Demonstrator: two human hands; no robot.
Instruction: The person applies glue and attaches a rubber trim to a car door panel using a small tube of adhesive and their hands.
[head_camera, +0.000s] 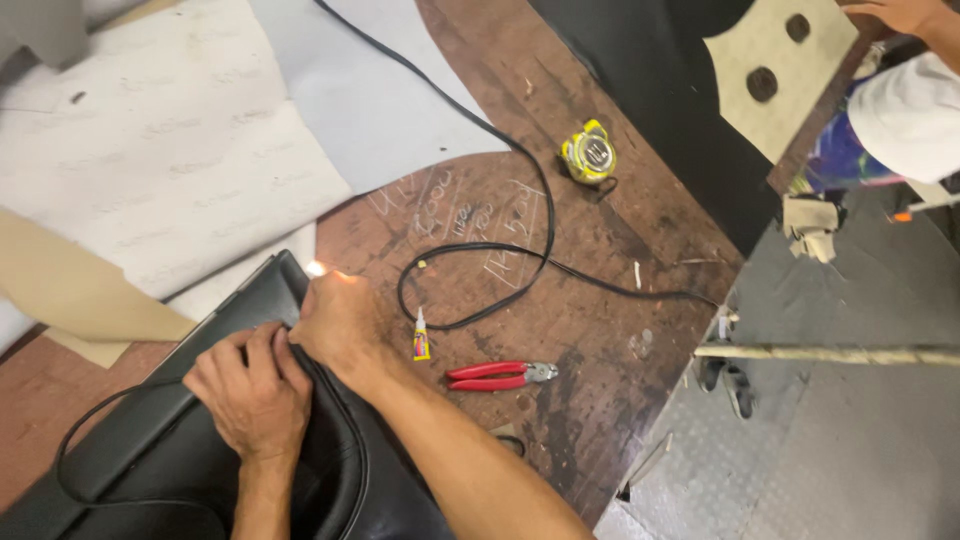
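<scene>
Both hands press on a black leather cushion (200, 450) at the near left edge of the scarred wooden table (600, 330): the left hand (250, 390) lies flat with fingers curled over its seam, and the right hand (335, 325) is closed around something small showing a flame at its tip. Just right of them stands a small glue tube (421, 336), with red-handled pliers (498, 375), a looping black cable (500, 250) and a yellow tape measure (588, 152) scattered over the open wood beyond. Pale paper sheets (170, 140) cover the far left.
</scene>
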